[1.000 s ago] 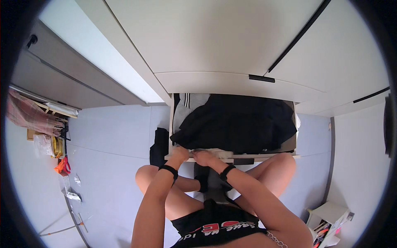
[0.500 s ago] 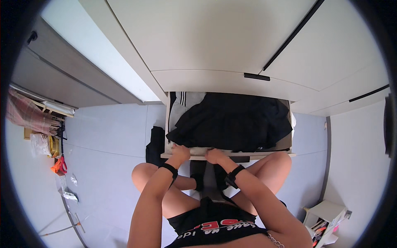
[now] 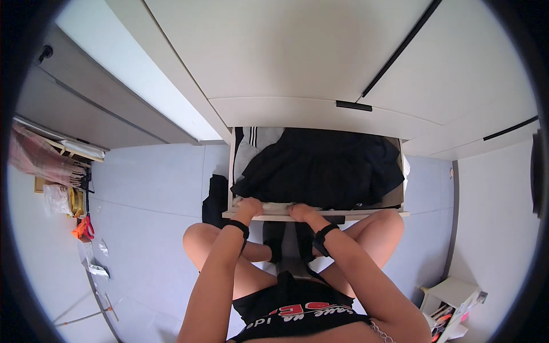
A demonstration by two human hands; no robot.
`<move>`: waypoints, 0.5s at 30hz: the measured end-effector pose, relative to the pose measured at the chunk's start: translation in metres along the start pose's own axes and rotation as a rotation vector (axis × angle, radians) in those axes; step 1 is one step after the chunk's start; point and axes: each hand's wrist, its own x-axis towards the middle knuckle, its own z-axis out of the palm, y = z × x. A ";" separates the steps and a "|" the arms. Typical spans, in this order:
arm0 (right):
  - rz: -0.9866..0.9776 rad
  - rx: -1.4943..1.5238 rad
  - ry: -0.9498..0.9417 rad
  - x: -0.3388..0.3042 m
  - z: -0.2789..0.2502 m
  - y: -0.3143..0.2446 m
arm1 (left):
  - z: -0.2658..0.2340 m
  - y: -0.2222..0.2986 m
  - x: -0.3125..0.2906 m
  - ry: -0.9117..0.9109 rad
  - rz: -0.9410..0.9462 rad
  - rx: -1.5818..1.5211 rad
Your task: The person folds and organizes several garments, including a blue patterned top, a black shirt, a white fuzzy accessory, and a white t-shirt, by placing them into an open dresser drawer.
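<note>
A pulled-out drawer (image 3: 374, 216) stands between my knees, holding black pleated-looking clothing (image 3: 320, 166) and a grey garment with dark stripes (image 3: 251, 148) at its far left corner. Just inside the front board lies a strip of pale cloth (image 3: 274, 208). My left hand (image 3: 250, 207) is closed at the left end of this cloth, and my right hand (image 3: 299, 212) is closed at its right end. Both wrists rest over the drawer's front edge. My fingertips are partly hidden, so how much cloth they pinch is unclear.
Above the drawer rises a cream wardrobe (image 3: 274, 57) with black handles. Black cloth (image 3: 215, 201) lies on the floor left of the drawer. A small white cabinet (image 3: 452, 288) stands at lower right. Along the left wall are a plaid scarf (image 3: 43, 154) and red-handled scissors (image 3: 87, 227).
Both hands have shifted slightly to the right along the drawer front. The clothes in the drawer look the same.
</note>
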 end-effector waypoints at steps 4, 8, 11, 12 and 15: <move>-0.187 0.076 0.191 -0.020 -0.019 0.009 | -0.068 -0.006 -0.060 0.152 0.018 -0.049; -0.158 0.206 0.464 -0.046 -0.053 -0.019 | -0.050 -0.040 -0.058 0.409 0.162 -0.111; -0.134 0.198 0.441 -0.057 -0.054 -0.024 | -0.031 -0.025 -0.045 0.497 0.141 -0.087; -0.130 0.194 0.443 -0.062 -0.055 -0.030 | -0.028 -0.020 -0.048 0.575 0.083 -0.084; -0.148 0.201 0.338 -0.076 -0.060 -0.055 | -0.010 -0.039 -0.025 0.653 0.042 -0.119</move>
